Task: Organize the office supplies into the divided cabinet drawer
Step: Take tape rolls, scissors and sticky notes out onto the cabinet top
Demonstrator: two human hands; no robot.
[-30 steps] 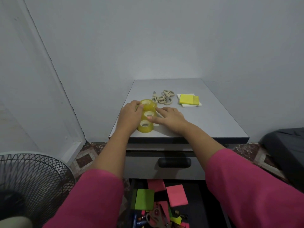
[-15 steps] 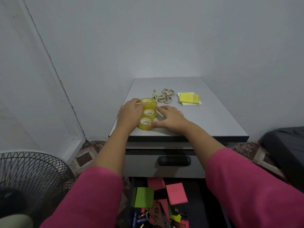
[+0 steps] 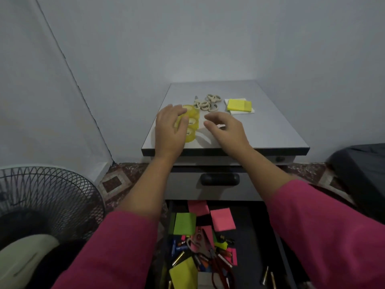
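Yellow tape rolls (image 3: 190, 124) sit in a short row of three near the front left corner of the desk (image 3: 270, 130), lined up front to back and touching one another. A second ago both hands were pressed against that row, one on each side, squaring it up. Now the right hand (image 3: 226, 130) has lifted off and drawn a little to the right; it hovers just beside the rolls with the fingers loosely curled and nothing in its grip. The left hand (image 3: 169, 127) has risen too and lies over the left side of the row, fingers spread and relaxed across the tops; I cannot tell whether it is touching them or just above.

To my eye the lining-up of the rolls is finished and the hands are coming free for the next thing. Behind the rolls lies a cluster of pale rings (image 3: 208, 103), and to the right of that a yellow sticky-note pad (image 3: 239, 105) on a white one. Below, the open drawer (image 3: 260, 236) holds a jumble: pink (image 3: 223, 219) and green notes (image 3: 184, 223), scissors (image 3: 210, 253), batteries. Nothing there looks sorted, so most of the job seems to be ahead
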